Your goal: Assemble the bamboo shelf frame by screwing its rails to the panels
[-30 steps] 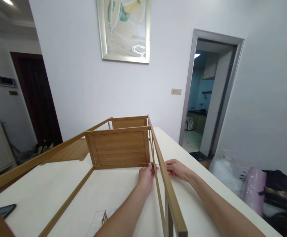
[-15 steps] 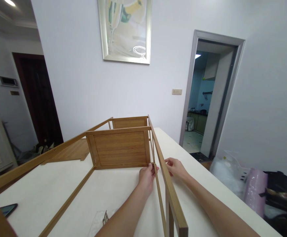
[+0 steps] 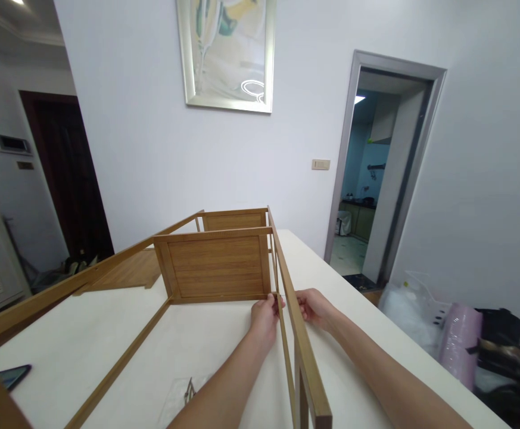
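A brown wooden shelf frame (image 3: 308, 357) lies on its side on the white table (image 3: 224, 339). My left hand (image 3: 265, 317) is closed at the bottom right corner of the upright slatted panel (image 3: 219, 268), its fingertips around the lower rail where it meets the panel. On the outer side of the frame, my right hand (image 3: 317, 307) pinches a thin, light rod pointing at that same corner; the long upper rail partly covers its fingertips. The tip of the rod and the joint itself are hidden.
A clear plastic bag with metal pieces (image 3: 189, 390) lies by my left forearm. A phone (image 3: 13, 376) rests at the left. Another wooden panel (image 3: 125, 271) lies behind the left rail. A pink roll (image 3: 460, 339) and bags stand beyond the table's right edge.
My right hand has shifted slightly left, closer to the rail, and its fingers are more curled. My left hand stays at the corner. The view has moved slightly.
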The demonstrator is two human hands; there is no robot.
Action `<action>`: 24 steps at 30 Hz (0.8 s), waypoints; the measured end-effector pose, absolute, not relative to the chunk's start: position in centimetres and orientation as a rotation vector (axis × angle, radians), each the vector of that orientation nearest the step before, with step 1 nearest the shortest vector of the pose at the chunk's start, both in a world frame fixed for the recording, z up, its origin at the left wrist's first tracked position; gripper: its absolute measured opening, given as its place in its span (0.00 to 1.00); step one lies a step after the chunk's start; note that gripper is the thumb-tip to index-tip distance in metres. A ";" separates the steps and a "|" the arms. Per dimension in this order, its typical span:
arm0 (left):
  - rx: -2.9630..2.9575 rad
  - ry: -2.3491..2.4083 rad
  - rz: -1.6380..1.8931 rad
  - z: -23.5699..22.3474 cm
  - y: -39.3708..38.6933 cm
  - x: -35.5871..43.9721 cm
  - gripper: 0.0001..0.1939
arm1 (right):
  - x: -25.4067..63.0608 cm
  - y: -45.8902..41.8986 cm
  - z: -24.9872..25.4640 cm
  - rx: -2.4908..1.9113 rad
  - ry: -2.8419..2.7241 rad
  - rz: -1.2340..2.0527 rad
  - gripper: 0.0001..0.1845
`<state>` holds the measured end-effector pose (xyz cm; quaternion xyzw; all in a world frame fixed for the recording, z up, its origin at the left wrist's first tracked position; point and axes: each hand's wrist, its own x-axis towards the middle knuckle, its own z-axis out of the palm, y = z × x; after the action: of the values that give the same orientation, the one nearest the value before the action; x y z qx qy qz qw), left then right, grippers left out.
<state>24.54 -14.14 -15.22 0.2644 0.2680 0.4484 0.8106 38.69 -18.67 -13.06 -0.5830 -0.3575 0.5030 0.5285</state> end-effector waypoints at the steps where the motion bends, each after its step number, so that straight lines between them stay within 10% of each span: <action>1: 0.566 0.577 0.957 -15.2 -14.1 24.5 0.16 | 38.7 -18.8 -12.9 -1.388 -0.881 1.157 0.09; 10: 0.534 0.583 0.944 -14.3 -14.2 24.1 0.09 | 39.2 -20.1 -11.6 -1.415 -1.139 0.751 0.06; 17: 0.523 0.563 0.936 -13.8 -14.5 23.7 0.05 | 39.7 -20.4 -12.3 -1.484 -1.119 0.940 0.23; 24: 0.511 0.564 0.949 -13.9 -14.5 23.9 0.08 | 39.7 -20.5 -12.2 -1.463 -1.232 0.997 0.18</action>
<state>23.93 -14.53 -13.95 0.2401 0.2649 0.4459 0.8206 39.74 -20.54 -12.18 -0.5978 -0.5034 0.4072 0.4727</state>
